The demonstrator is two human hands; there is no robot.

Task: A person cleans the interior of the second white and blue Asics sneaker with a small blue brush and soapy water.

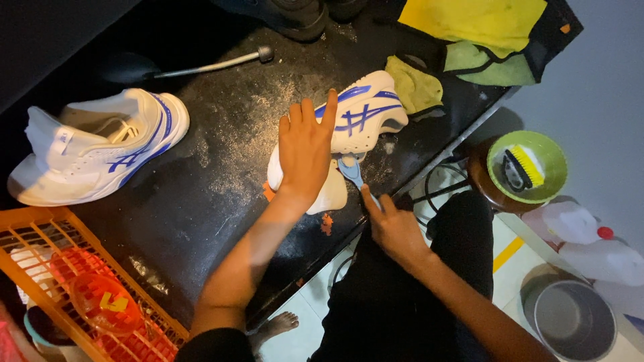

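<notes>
A white sneaker with blue stripes [365, 110] lies on its side on a dark, dusty table [201, 201]. My left hand [305, 151] rests flat on top of it, pressing it down. Just below the shoe, my right hand [392, 224] grips a small light-blue brush [350, 169] whose head touches the shoe's sole edge. The matching second sneaker [94, 151] stands at the left of the table, apart from both hands.
An orange plastic crate [74, 281] sits at the lower left. Yellow and green cloths [469, 40] lie at the table's far right. On a stool, a green bowl [526, 167] holds a scrub brush. White jugs [590, 241] and a metal pot [570, 318] stand on the floor.
</notes>
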